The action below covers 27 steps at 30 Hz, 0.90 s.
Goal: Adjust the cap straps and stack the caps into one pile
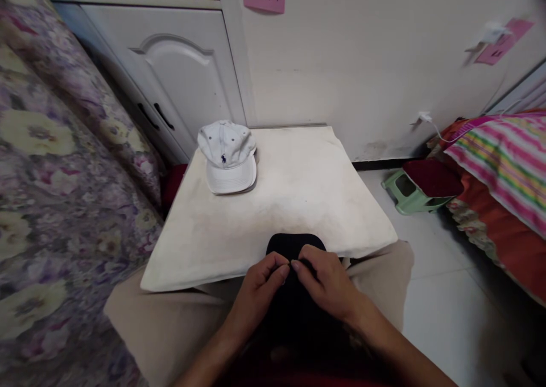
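Right in front of my body, over my lap and the near edge of the table, is a black cap (295,242); its rounded brim-like edge shows, and the rest merges into dark shadow. My left hand (263,283) pinches it near the middle with thumb and bent fingers. From the other side my right hand (326,280) pinches it too, the fingertips of both hands almost meeting. Towards the back left of the table lies a white baseball cap (226,154) with a small dark emblem, its brim facing me; neither hand touches it.
A cream cloth covers the small table (307,182), which stands against the wall. At the left are a flowered curtain (72,165) and a white cabinet (183,63). To the right, a green stool (412,191) with a red top stands beside a bed (507,171).
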Available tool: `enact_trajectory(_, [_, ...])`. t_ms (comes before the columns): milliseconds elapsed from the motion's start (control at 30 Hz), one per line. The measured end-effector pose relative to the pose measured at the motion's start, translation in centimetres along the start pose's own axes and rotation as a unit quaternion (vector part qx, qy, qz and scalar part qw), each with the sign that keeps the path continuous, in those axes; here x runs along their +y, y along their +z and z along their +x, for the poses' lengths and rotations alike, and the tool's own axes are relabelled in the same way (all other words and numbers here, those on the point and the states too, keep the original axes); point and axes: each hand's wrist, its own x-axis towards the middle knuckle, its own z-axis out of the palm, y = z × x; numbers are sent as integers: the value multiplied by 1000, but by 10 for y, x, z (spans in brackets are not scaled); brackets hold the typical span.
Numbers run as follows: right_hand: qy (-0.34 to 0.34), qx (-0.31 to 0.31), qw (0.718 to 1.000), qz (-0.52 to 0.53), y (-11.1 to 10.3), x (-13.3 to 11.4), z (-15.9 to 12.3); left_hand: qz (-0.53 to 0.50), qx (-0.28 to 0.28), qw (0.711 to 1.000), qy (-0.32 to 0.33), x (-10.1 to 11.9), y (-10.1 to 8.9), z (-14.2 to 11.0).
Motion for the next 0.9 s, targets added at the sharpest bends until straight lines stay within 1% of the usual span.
enact_trajectory(100, [10,15,998,55,-3,1,0,-55,-4,998,-5,-1,0,1])
enact_trajectory(167, [42,26,992,118,-6,1,0,-112,-19,994,-7,-4,-1,3])
enact_trajectory(233, [74,22,981,178,-10,3,0,-146,-40,988,-11,-6,-3,4])
enact_trajectory(333, [96,15,972,215,-12,4,-1,-118,-57,991,-14,-6,-8,5])
enact_trajectory(400, [94,9,971,219,-11,3,-1,-71,-61,996,-15,-2,-11,6])
enact_trajectory(500, [76,-8,974,212,-9,1,0,-18,-107,994,-16,7,-13,8])
enact_trajectory(567, [63,-5,978,199,-9,0,2,-20,-136,990,-17,10,-13,9])
enact_trajectory(600, [54,2,979,196,-9,0,3,-31,-136,990,-20,10,-12,9])
enact_trajectory(700, [33,14,976,217,-13,4,5,-81,-112,990,-39,7,-11,9])
enact_trajectory(767, [45,-18,970,237,-16,8,6,-110,-104,987,-51,4,-11,9])
enact_trajectory(833, [76,-77,960,259,-18,12,5,-133,-106,984,-58,2,-12,9])
enact_trajectory(900, [98,-132,942,291,-18,16,3,-153,-107,981,-51,2,-12,9])
